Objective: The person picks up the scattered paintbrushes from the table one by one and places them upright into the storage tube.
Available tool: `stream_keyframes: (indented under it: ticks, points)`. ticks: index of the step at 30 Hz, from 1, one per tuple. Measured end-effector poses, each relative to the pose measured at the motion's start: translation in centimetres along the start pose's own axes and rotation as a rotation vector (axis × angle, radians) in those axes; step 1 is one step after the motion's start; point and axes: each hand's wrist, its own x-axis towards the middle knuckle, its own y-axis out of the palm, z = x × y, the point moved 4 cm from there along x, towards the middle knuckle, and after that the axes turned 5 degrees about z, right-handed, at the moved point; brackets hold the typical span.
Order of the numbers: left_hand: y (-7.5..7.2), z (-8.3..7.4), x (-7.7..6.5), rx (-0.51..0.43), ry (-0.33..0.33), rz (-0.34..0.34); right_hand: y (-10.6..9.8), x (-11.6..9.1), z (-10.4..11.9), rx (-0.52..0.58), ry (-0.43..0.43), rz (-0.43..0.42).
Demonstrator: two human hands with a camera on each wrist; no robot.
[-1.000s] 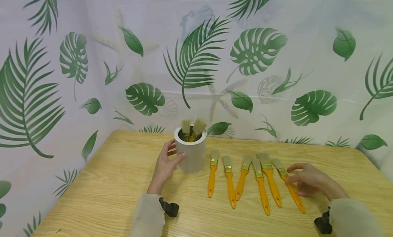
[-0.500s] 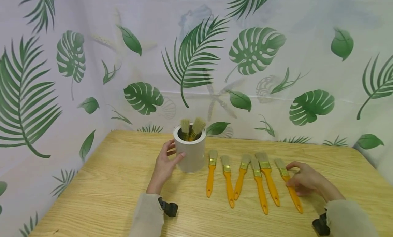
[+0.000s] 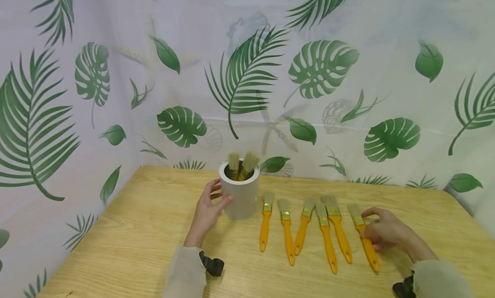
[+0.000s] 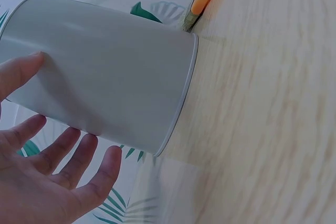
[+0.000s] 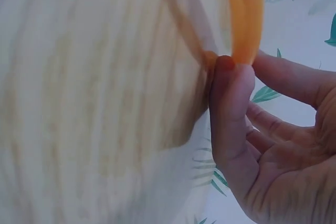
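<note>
A pale grey paint can (image 3: 239, 201) with a white rim stands on the table. Two paintbrushes (image 3: 249, 161) stick out of it, bristles up. My left hand (image 3: 206, 212) holds the can's left side; in the left wrist view the thumb (image 4: 23, 73) lies across its wall and the fingertips meet the edge below. Over at the right, my right hand (image 3: 388, 229) pinches the orange handle of the rightmost paintbrush (image 3: 370, 251) between thumb and index finger. The right wrist view shows that handle (image 5: 247, 17) leading up from the pinch.
Several more orange-handled paintbrushes (image 3: 328, 246) lie in a loose row between the can and my right hand, bristles pointing away from me. The wooden table (image 3: 131, 238) ends at a leaf-printed cloth (image 3: 185, 70) behind and at the left.
My right hand has closed its thumb and index finger on the rightmost paintbrush, which has swung slightly more upright in view. The left hand and the can have stayed in place.
</note>
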Motion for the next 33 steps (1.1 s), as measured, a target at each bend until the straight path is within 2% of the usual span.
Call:
stream_keyframes:
  ticks: [6, 15, 25, 33]
  points:
    - [0.0, -0.1, -0.1, -0.008, 0.005, 0.003, 0.1, 0.1, 0.0, 0.033, -0.014, 0.001]
    - [0.0, -0.1, 0.0, -0.009, 0.002, -0.001, -0.1, -0.2, 0.2, 0.079, -0.079, -0.020]
    - [-0.6, 0.2, -0.1, -0.002, -0.004, 0.001, 0.3, -0.2, 1.0, 0.184, -0.112, -0.042]
    - [-0.2, 0.4, 0.1, -0.010, -0.002, 0.005, 0.6, -0.2, 1.4, 0.281, -0.149, -0.065]
